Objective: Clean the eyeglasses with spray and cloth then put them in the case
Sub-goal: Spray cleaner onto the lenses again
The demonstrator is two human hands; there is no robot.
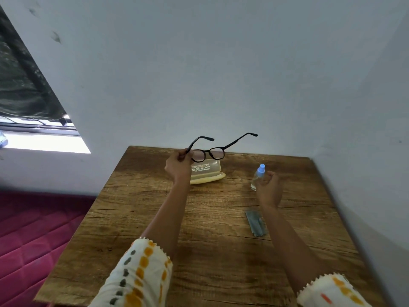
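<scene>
The eyeglasses (209,152) were in the air above the far end of the desk (155,218). Their temples were unfolded and pointed toward the wall, and they hung just over the open case (207,175). The left hand (180,165) pinched them at the hinge end of one temple, fingers curled round the frame. The right hand (269,189) was right beside the upright spray bottle (257,177). Its fingers were curled, but whether they had closed on the bottle could not be told. The grey cloth (255,222) lay folded on the desk, just nearer the person than that hand.

Held at only one point on a thin temple, the glasses would probably twist or slip once spraying or wiping pressed on them. The narrow bottle looked easy to knock over if nudged rather than grasped. Spray aimed from there might also drift into the open case below.

A pale wall backed the desk, a window showed at the left, and a pink quilted bed lay beside the desk. Nothing lay between the right hand and the bottle or cloth.
</scene>
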